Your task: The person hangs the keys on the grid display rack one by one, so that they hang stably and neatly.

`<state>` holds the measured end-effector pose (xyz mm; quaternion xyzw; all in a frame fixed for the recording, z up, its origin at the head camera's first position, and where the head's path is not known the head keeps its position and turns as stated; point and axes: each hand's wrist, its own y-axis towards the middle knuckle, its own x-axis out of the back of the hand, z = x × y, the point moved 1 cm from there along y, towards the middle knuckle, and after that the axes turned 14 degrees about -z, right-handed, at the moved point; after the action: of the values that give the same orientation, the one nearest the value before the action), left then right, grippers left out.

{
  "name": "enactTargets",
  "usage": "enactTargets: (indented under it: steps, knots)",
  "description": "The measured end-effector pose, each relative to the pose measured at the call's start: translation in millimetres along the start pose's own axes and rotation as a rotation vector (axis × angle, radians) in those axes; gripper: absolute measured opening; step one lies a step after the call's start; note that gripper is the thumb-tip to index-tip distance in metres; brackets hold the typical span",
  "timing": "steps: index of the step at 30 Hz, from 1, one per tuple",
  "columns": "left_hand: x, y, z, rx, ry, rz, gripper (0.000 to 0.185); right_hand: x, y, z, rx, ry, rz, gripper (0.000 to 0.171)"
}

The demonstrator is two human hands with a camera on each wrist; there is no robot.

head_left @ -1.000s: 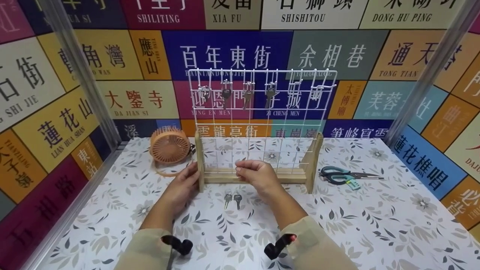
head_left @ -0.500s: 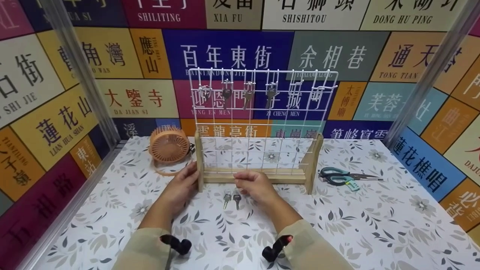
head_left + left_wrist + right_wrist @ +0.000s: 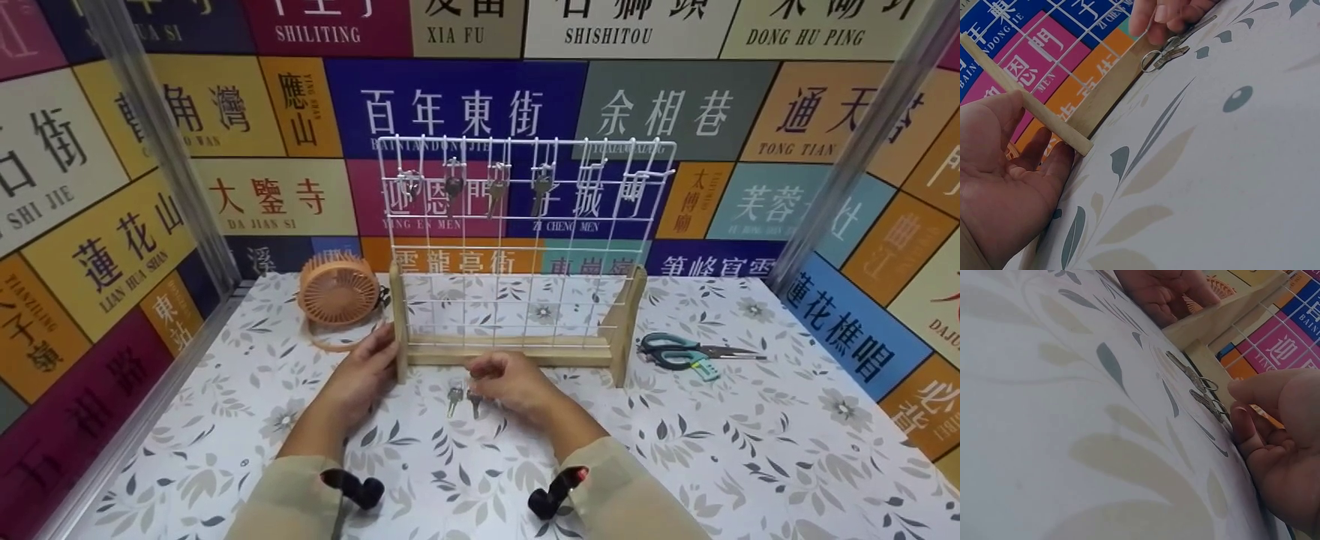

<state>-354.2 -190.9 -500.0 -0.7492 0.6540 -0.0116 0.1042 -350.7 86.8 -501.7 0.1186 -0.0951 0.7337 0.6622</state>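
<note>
In the head view my left hand (image 3: 365, 375) holds the left wooden post (image 3: 400, 326) of a white wire rack (image 3: 517, 247). The left wrist view has the thumb and fingers on either side of that post (image 3: 1053, 121). My right hand (image 3: 517, 384) is low over two keys with rings lying on the table before the rack. Its fingertips partly cover the right key (image 3: 475, 407); the left key (image 3: 454, 403) is beside it. In the right wrist view a small gap parts thumb and index finger, close to the nearer key's ring (image 3: 1220, 406).
Several hooks line the rack's top, some bearing keys such as a hanging key (image 3: 541, 193). An orange fan (image 3: 340, 292) stands left of the rack. Pliers (image 3: 697, 352) with teal handles lie to its right. Sign-printed panels surround the flower-patterned table (image 3: 750, 442).
My right hand has come down from in front of the rack's lower grid to the keys on the table. The left hand stays on the post.
</note>
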Motion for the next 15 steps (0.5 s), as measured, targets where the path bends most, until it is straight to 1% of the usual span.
enactTargets:
  steps: [3, 7, 12, 15]
  knots:
    - [-0.7, -1.0, -0.8, 0.005, -0.008, -0.006, 0.054, 1.4, -0.1, 0.6, 0.006, -0.064, 0.016, 0.038]
    - [-0.3, -1.5, -1.1, 0.006, -0.007, -0.010, 0.054, 1.0, -1.6, 2.3, 0.023, -0.126, 0.031, 0.036]
    - [0.6, 0.6, 0.8, -0.020, 0.006, 0.002, 0.055, -0.9, -2.4, 3.3, 0.099, -0.186, 0.042, 0.035]
    - [0.7, 1.7, 0.7, -0.008, 0.018, -0.011, 0.054, -1.5, -2.1, 3.2, 0.128, -0.199, 0.042, 0.032]
